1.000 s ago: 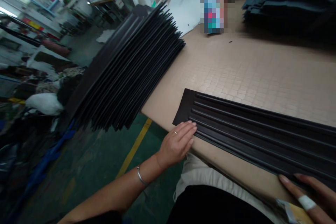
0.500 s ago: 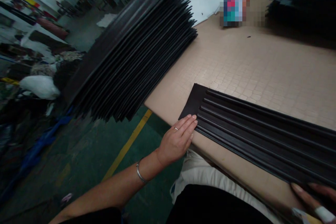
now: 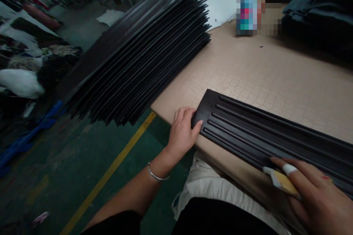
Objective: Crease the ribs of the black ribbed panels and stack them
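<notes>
A long black ribbed panel (image 3: 248, 125) lies along the table's near edge, its raised ribs running lengthwise. My left hand (image 3: 183, 128) grips its left end, thumb on top and fingers around the end edge. Over the panel's near edge, my right hand (image 3: 314, 187) holds a small yellow object with a whitish-grey tip (image 3: 284, 181); its exact kind is unclear. White tape wraps one right finger, and the fingertips touch the panel. A thick stack of black panels (image 3: 138, 58) rests at the table's left corner, overhanging the edge.
The beige table (image 3: 234, 66) has a crackle-patterned top. A dark pile of material (image 3: 320, 18) stands at the back right. White sheets (image 3: 220, 2) lie behind the stack. Left of the table, a yellow line (image 3: 118, 158) crosses the green floor, with bags and a blue strip beyond.
My left hand has gone from lying flat on the panel's near corner to gripping its end. My right hand has moved left along the near edge, bringing the yellow object into fuller view.
</notes>
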Action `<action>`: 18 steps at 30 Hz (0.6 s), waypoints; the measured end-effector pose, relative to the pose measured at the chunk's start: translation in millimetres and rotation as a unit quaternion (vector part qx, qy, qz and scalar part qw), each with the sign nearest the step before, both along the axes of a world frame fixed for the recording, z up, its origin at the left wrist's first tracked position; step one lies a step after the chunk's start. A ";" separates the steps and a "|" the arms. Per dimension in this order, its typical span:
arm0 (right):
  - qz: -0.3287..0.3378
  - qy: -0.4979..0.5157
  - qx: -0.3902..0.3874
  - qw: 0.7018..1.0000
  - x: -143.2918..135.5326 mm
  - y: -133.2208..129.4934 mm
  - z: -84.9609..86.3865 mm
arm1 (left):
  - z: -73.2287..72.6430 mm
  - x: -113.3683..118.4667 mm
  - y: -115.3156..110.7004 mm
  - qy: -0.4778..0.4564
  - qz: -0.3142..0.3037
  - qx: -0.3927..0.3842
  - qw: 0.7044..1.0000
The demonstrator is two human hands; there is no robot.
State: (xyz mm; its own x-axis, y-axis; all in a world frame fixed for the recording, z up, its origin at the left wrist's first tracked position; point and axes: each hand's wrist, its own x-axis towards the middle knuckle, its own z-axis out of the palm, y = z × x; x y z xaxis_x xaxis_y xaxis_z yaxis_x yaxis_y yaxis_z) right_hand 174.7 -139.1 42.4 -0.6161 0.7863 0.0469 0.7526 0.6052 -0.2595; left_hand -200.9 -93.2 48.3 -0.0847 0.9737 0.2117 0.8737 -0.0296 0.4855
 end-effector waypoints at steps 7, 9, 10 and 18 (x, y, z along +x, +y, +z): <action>-0.074 -0.084 -0.032 0.993 -75.4 47.2 7.6 | 5.2 -2.6 21.0 -0.153 0.038 -0.120 0.980; -0.079 -0.083 -0.036 0.993 -75.7 46.1 7.6 | 6.4 -4.1 23.3 -0.287 0.049 -0.162 0.943; -0.083 -0.082 -0.037 0.992 -75.4 44.7 8.5 | 7.8 -3.6 23.9 -0.352 0.052 -0.192 0.915; -0.112 -0.093 -0.018 0.989 -84.8 37.6 18.7 | 21.4 6.2 22.7 -0.571 0.135 -0.310 0.748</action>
